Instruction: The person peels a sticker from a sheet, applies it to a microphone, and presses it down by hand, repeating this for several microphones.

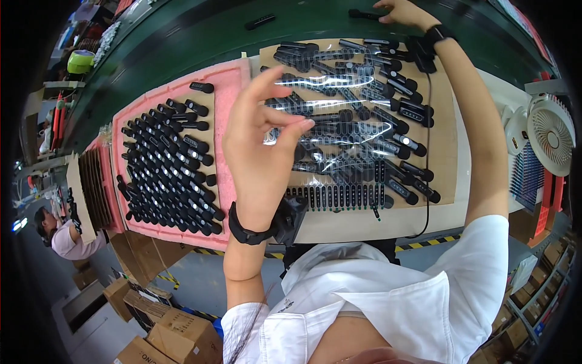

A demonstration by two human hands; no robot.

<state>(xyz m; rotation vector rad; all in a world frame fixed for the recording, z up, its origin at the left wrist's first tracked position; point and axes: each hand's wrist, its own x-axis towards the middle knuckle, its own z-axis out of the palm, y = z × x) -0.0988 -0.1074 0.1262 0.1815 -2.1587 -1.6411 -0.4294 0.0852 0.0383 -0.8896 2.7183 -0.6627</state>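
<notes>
The left hand (260,151) is raised above the table (364,224), its fingers (267,82) loosely spread and curled, thumb tip near the fingertips but pinching nothing visible; it hovers over the edge of a clear, glossy plastic blister tray (339,133) laid on a brown cardboard sheet (445,151). The right hand (400,11) reaches far forward to the green conveyor belt (182,36), its fingers bent down on a small black oblong plastic part (362,13), seemingly gripping one end.

Many similar black oblong parts (394,115) lie scattered over the tray and cardboard. To the left, a pink foam pad (227,85) carries neat diagonal rows of the same black pieces (170,170). Another black part (259,22) lies alone on the belt. Both wrists wear black bands.

A white desk fan (548,136) stands at the right, brown cardboard boxes (176,333) sit on the floor below left, and another person (57,233) works at the left rim.

The right fingertips are partly cut off by the top edge, so the grip is unclear.
</notes>
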